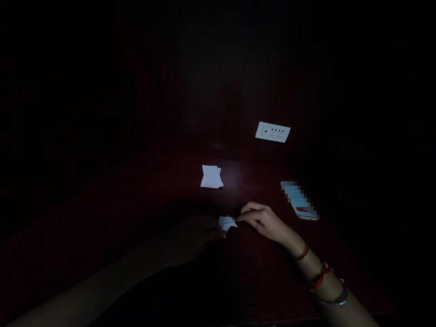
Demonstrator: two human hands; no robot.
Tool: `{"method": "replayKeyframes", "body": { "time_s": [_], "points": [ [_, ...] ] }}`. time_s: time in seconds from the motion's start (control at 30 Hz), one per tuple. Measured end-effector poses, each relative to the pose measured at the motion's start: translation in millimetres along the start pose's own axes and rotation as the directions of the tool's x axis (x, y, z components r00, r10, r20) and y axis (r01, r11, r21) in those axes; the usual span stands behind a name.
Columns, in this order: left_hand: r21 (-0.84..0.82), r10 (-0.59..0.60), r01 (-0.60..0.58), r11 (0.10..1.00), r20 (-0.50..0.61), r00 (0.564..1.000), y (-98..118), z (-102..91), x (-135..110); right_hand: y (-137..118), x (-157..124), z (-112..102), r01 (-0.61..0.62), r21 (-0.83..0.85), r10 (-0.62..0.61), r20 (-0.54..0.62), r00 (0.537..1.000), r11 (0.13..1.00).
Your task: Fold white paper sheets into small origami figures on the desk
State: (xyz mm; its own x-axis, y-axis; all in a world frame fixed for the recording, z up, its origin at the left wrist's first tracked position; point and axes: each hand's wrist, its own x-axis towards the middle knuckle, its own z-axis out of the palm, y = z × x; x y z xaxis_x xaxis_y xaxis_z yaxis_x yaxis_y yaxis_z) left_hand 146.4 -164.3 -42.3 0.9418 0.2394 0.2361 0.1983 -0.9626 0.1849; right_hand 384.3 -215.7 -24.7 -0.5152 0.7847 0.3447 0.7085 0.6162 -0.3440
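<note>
Both hands pinch the small folded paper [227,223]: left hand [195,234] and right hand [262,220] fingers closed on its edges

Behind your right grip [264,221] the bare forearm carries three bands: a thin dark red bracelet [301,253], a brighter red cord [320,277], then a silvery bangle [337,299]. Behind your left grip [195,234] the forearm is bare, deep in shadow.

Matt white folded paper [227,223] on seemingly glossy dark wooden table [143,200].
</note>
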Motion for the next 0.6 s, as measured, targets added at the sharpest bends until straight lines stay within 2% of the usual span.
{"method": "replayKeyframes", "body": {
  "time_s": [0.13,0.27,0.47,0.6],
  "points": [
    [0.025,0.014,-0.014,1.000,0.007,1.000,1,-2.5,1,-6,2,6,0.066,-0.060,-0.058,0.122,0.991,0.996],
    [0.037,0.025,-0.025,0.999,-0.006,1.000,-2,1.8,1,-9,4,11,0.053,-0.107,-0.035,0.163,0.986,0.993],
    [0.045,0.028,-0.028,0.999,0.010,1.000,-3,4.8,-1,-9,4,14,0.018,-0.126,0.002,0.150,0.989,0.992],
    [0.039,0.014,-0.015,0.999,0.006,1.000,-2,3.8,-1,1,3,14,-0.046,-0.014,0.047,0.071,0.996,0.999]
  ]
}}
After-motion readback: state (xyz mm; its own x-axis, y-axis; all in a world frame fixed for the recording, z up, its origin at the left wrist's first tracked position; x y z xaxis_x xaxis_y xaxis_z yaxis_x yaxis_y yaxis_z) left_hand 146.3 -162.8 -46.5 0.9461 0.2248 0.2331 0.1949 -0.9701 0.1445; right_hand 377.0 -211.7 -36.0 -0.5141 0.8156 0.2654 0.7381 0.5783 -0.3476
